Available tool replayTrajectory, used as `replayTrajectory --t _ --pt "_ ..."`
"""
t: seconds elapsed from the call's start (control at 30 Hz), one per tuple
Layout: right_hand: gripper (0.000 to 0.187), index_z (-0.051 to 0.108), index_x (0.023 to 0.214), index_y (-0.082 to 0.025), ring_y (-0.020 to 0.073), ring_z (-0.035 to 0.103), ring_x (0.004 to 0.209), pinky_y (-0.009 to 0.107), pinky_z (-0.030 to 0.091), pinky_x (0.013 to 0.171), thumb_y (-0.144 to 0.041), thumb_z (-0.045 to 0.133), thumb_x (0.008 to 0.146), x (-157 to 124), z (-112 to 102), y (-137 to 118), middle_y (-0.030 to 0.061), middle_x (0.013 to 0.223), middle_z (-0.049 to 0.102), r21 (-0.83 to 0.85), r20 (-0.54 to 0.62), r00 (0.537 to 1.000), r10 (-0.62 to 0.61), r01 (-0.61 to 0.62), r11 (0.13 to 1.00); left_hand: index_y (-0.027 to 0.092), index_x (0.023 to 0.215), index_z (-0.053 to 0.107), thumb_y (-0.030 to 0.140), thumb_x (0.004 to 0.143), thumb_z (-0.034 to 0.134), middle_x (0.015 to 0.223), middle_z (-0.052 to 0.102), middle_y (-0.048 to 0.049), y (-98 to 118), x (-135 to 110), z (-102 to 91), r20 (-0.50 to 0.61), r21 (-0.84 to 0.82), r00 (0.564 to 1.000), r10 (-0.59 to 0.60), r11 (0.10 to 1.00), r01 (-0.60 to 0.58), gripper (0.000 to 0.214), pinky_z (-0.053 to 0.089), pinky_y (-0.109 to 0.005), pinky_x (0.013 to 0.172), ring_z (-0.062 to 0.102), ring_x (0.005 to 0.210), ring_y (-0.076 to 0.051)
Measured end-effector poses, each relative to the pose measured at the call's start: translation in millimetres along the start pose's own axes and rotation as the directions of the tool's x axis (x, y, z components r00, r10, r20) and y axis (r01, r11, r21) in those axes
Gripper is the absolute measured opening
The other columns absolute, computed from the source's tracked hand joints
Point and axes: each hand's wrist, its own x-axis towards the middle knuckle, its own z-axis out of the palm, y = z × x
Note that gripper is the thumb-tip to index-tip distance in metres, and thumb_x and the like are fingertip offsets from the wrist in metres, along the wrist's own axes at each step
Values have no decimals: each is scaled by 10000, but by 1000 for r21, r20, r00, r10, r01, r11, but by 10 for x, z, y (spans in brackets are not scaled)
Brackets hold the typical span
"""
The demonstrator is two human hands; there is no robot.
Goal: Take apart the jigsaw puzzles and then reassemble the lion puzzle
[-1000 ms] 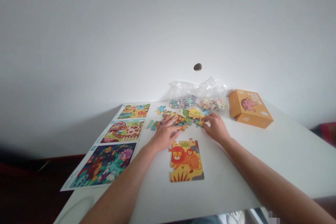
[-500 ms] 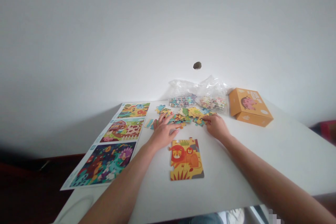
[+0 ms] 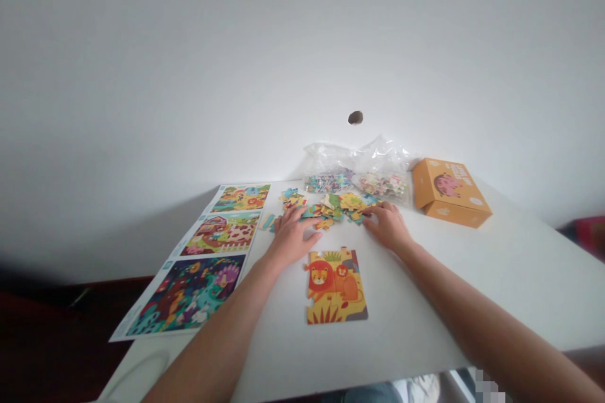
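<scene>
White and smooth, the bench (image 3: 510,264) fills the lower part of our head view, and both our bare hands reach over it. Our left hand (image 3: 293,236) is spread, palm down, its fingers parted over the near left side of a loose heap of multicoloured cardboard puzzle pieces (image 3: 350,203); the fingertips appear to rest on the heap, and we see nothing gripped. Our right hand (image 3: 387,225) is narrower, its fingers bent at the heap's right edge, thumb and fingertips close to the pieces there; we cannot tell whether one is pinched between them.

Nearer to us, between our forearms and apart from both hands, lies a flat yellow-and-orange block of joined puzzle pieces showing two lions (image 3: 334,286), with tabs and notches along its left side. To our left is a white paper sheet with three colourful printed pictures (image 3: 220,236). Just behind the heap we see two clear plastic bags of puzzle pieces (image 3: 382,184), and beside them, on the right, an orange cardboard box with a pink animal on it (image 3: 451,192).
</scene>
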Motion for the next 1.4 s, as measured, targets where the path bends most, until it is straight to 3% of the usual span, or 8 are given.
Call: replayTrajectory --t 0.43,0.6,0.73,0.9,1.07,1.27,1.33,1.4 --pt "262 736 1052 -205 209 584 966 309 420 915 -203 584 839 15 -22 5 80 1004 679 35 -10 998 -62 62 997 330 1257 645 473 799 656 1432 475 -107 -20 32 -22 -84 53 962 -258 963 263 480 370 -534 1072 455 1312 -339" --pt "271 750 1021 -227 225 561 1012 342 401 967 -164 587 815 3 -31 -44 70 1046 688 73 -19 983 -180 181 981 313 1238 656 385 811 644 1436 495 -63 6 32 -18 -34 -27 989 -141 990 140 433 362 -488 1102 477 1307 -296" --pt "347 688 1195 -256 274 500 1159 431 368 1018 -309 586 868 -6 -27 -67 84 1320 593 35 -49 977 -208 210 977 323 1233 663 378 820 638 1484 452 -45 73 16 -80 -15 -46 998 -60 997 59 417 344 -509 1114 435 1344 -309" --pt "547 532 1386 -327 383 347 1327 617 284 1027 -496 583 868 4 2 -135 71 1489 460 -38 99 971 -219 224 974 412 1321 580 394 849 625 1567 338 19 169 -23 -140 99 -52 986 136 990 -131 474 218 -634 1133 208 1454 -376" --pt "451 598 1316 -303 333 377 1347 571 273 1071 -358 596 869 -5 -27 -205 61 1412 552 70 133 929 -345 338 938 366 1279 626 441 856 609 1479 480 -10 116 -16 -68 84 -19 995 59 998 -58 430 234 -641 1119 290 1405 -384" --pt "503 535 1373 -306 294 396 1372 526 272 1096 -267 579 873 -64 -52 -302 62 1470 489 213 210 811 -545 506 836 310 1235 656 441 868 584 1462 494 -23 53 8 -14 27 -37 997 71 997 -70 396 325 -523 1117 384 1367 -319" --pt "487 546 1362 -299 279 425 1344 492 293 1088 -261 575 877 -61 -24 -323 69 1461 494 193 171 834 -525 494 848 289 1207 665 421 871 581 1453 499 -34 58 17 -18 9 -52 997 79 996 -78 371 336 -484 1120 412 1352 -289" --pt "471 565 1341 -291 280 449 1305 480 298 1078 -279 587 871 -44 0 -324 83 1434 511 108 103 910 -401 390 914 276 1201 659 399 868 580 1426 517 -48 59 26 -25 -26 -48 999 42 998 -44 363 346 -461 1115 438 1330 -272"
